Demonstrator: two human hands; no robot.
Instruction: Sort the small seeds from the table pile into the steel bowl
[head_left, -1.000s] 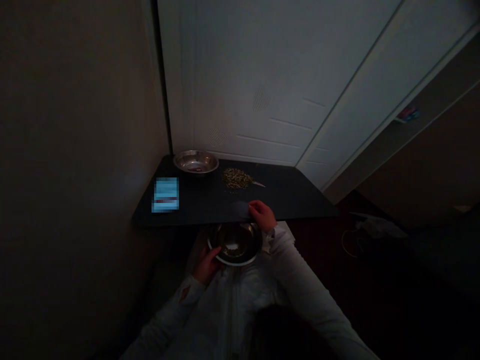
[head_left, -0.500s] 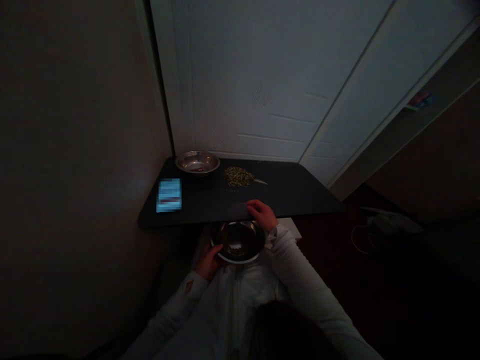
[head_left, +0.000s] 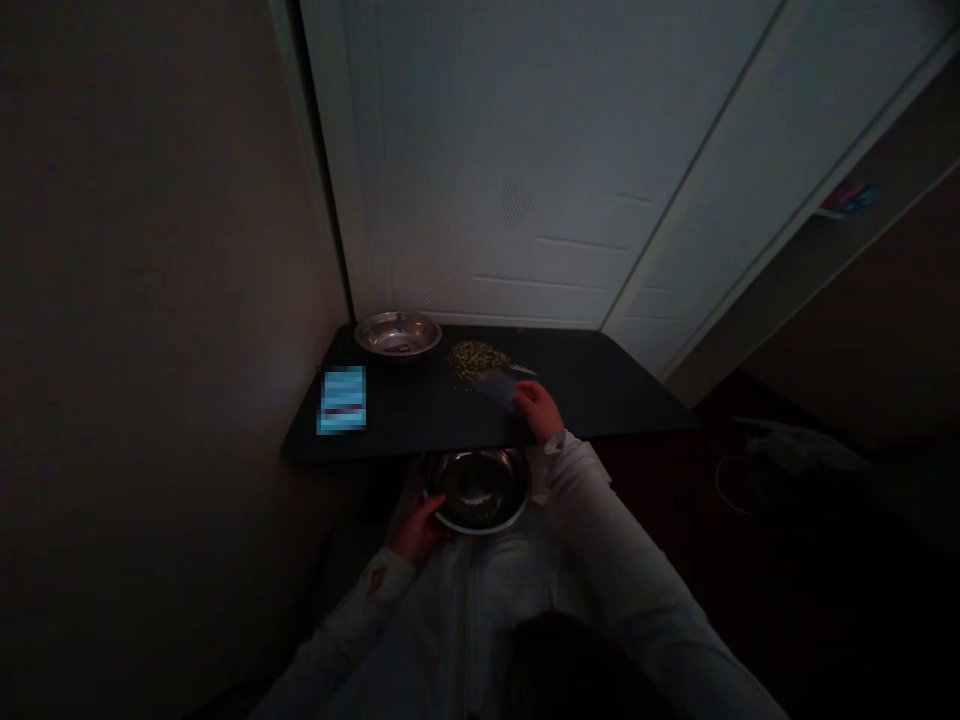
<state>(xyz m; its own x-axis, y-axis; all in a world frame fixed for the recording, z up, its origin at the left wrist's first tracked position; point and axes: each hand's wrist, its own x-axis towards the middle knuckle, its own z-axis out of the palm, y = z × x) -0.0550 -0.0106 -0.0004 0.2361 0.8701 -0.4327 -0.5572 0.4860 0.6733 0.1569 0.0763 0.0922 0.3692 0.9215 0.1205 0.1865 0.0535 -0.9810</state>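
My left hand (head_left: 420, 530) grips the near left rim of a shiny metal bowl (head_left: 484, 492), thumb over the edge. The bowl sits at my lap, just below the front edge of the dark table (head_left: 607, 385). A few small bits lie on its bottom. In my right hand (head_left: 538, 410) is a thin, translucent flat scraper (head_left: 498, 390), pinched between the fingers above the table. The scraper is blurred, and its far edge is by the near side of a heap of small greenish-brown grains (head_left: 475, 358). Whether it touches them I cannot tell.
A second metal bowl (head_left: 397, 334) stands at the table's back left, something small and dark in it. Before it lies a blurred-out blue rectangle (head_left: 342, 400). A pale pointed object (head_left: 524, 370) pokes from the heap's right side. White panels (head_left: 480, 120) rise behind the table.
My right hand has moved from the table's front edge above the bowl, forward and slightly right, bringing the scraper to the heap. My left hand stays on the bowl.
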